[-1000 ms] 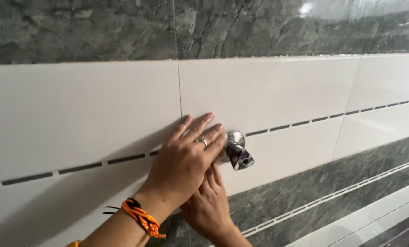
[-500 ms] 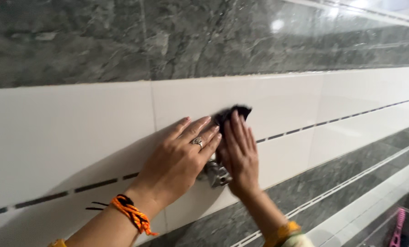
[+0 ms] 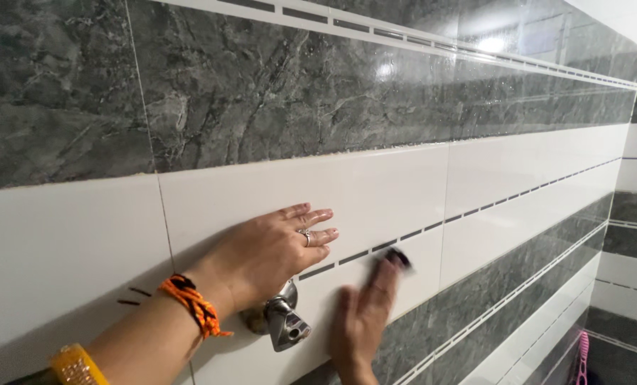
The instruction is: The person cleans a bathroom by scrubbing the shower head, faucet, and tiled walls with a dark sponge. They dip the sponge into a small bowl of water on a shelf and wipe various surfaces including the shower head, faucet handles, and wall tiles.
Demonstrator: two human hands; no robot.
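Observation:
My left hand (image 3: pixel 272 253) lies flat on the white wall tile (image 3: pixel 375 192), fingers spread, a ring on one finger and an orange thread band on the wrist. Just below it a chrome tap fitting (image 3: pixel 284 324) sticks out of the wall. My right hand (image 3: pixel 365 314) is blurred with motion to the right of the fitting, pressed against the tile. A small dark cloth or pad (image 3: pixel 398 257) shows at its fingertips, held against the wall.
The wall has bands of grey marble tile (image 3: pixel 297 93) above and below the white band, with thin dashed trim lines. A pink object (image 3: pixel 583 356) stands at the lower right near the corner of the adjoining wall.
My right hand has moved from beneath the left hand, up past the fitting, then down and right along the tile with the dark pad. The view shifted left and up.

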